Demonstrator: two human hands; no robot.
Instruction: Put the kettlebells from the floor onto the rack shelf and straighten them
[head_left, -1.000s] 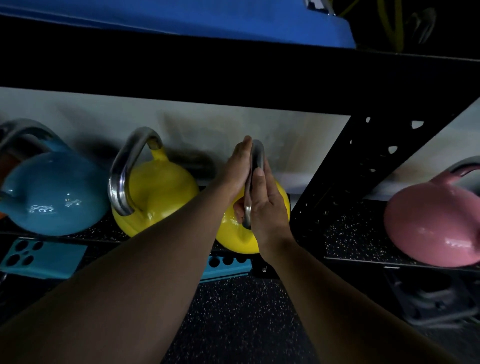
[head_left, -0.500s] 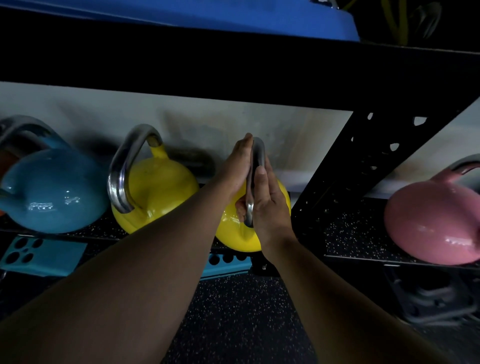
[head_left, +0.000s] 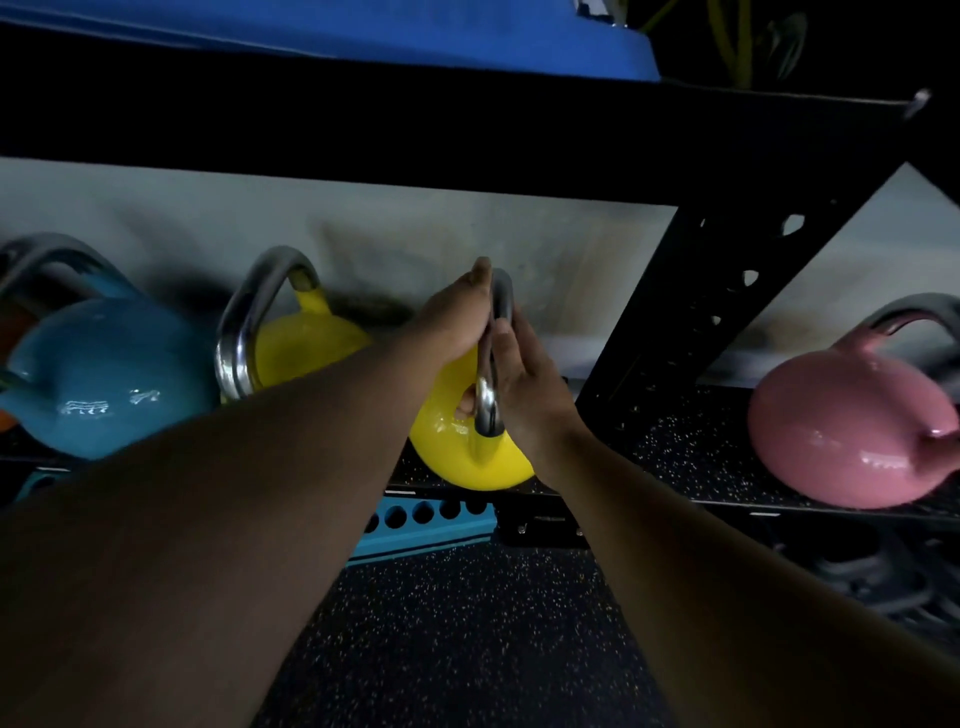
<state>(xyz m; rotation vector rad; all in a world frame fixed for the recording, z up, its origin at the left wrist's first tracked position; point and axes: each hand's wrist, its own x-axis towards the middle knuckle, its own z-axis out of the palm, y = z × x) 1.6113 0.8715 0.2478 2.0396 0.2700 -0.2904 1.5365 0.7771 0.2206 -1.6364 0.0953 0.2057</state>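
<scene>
We have both hands on the steel handle of a yellow kettlebell, which sits at the front edge of the rack shelf, just left of the black perforated upright. Our left hand presses against the handle's left side and our right hand against its right, so the handle is sandwiched between them. The fingers of the right hand lie flat and together along the steel rather than wrapped round it; the left's look extended too, though a fingertip shows through the handle opening, so we cannot tell how much of that hand is hooked.

The handle faces us edge-on, while the second yellow kettlebell just to the left shows its handle more broadside, and the blue kettlebell beyond it and the pink kettlebell in the next bay sit differently again. We judge we are straightening this bell.

The risks come from that flat-palmed hold. The steel is polished, so a twist could slip through our palms without turning the bell. The bell's belly appears to overhang the shelf lip, so a pull toward us could tip it onto the speckled floor. Turning it left could knock it against its yellow neighbour or pinch our left hand.
</scene>
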